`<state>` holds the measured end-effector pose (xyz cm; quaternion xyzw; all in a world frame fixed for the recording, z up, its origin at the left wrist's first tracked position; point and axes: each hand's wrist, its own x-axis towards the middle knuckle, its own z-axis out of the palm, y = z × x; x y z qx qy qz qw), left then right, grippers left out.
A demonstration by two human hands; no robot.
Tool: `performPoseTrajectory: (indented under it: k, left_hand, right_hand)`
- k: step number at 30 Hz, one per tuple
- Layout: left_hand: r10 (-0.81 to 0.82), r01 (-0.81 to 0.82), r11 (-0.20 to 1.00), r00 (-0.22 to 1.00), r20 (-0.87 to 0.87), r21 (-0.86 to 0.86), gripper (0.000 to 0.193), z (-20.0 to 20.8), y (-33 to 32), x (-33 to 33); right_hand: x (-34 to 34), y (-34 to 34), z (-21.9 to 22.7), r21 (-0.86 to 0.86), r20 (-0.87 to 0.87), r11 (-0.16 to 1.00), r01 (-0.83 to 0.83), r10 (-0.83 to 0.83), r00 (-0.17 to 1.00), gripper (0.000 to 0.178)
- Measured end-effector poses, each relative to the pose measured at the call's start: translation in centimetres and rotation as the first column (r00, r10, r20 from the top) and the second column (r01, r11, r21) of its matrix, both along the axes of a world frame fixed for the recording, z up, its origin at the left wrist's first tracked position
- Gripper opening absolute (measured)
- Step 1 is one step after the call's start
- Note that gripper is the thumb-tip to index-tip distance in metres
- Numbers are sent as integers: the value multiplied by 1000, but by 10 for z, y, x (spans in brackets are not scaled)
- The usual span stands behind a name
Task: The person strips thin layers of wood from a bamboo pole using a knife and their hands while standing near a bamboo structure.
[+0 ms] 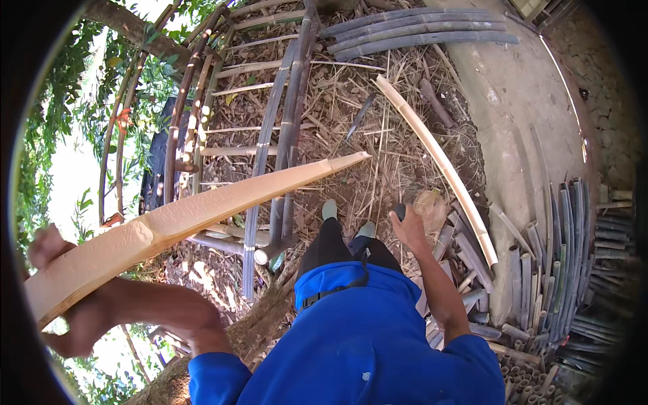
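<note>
At the far left, my left hand (84,324) is wrapped round the near end of a long split bamboo strip (196,210), its fingers smeared by motion. The strip is pale, with a node ridge near its middle. It slants up and to the right, its tapering tip in front of my feet. On my right side, my right hand (410,231) is closed on a short dark object (399,211), perhaps a handle; most of it is hidden. A second pale bamboo strip (439,158) lies curved beyond that hand. A narrow dark blade-like piece (360,116) lies on the ground ahead.
A bamboo rack (289,128) with rungs stands ahead to the left. Several grey bamboo lengths (418,30) lie at the far side. Upright and stacked bamboo (567,256) crowds the right, along a concrete ledge (499,101). A log stump (430,206) stands by my right hand.
</note>
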<state>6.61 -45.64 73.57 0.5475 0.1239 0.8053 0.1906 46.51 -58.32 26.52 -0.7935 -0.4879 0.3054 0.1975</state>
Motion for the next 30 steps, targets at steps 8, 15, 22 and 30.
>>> performPoseTrajectory:
  k: [8, 15, 22, 30]
  left_hand:
    - [118, -137, 965, 988, -99, -225, 49, -162, 28, 87]
    - [311, -306, 920, 950, -20, -245, 47, -156, 26, 96]
    - [219, -227, 931, 974, -61, -286, 49, -195, 39, 114]
    - [-393, 394, 822, 915, 93, -410, 51, -132, 47, 69]
  right_hand:
    - [-68, 42, 44, 89, -55, 977, -194, 200, 978, 46]
    - [-106, 48, 95, 528, -199, 800, -286, 444, 874, 35]
    - [-12, 16, -10, -45, 35, 973, -228, 230, 973, 42]
    - [-13, 14, -37, -127, 26, 989, -78, 82, 996, 45]
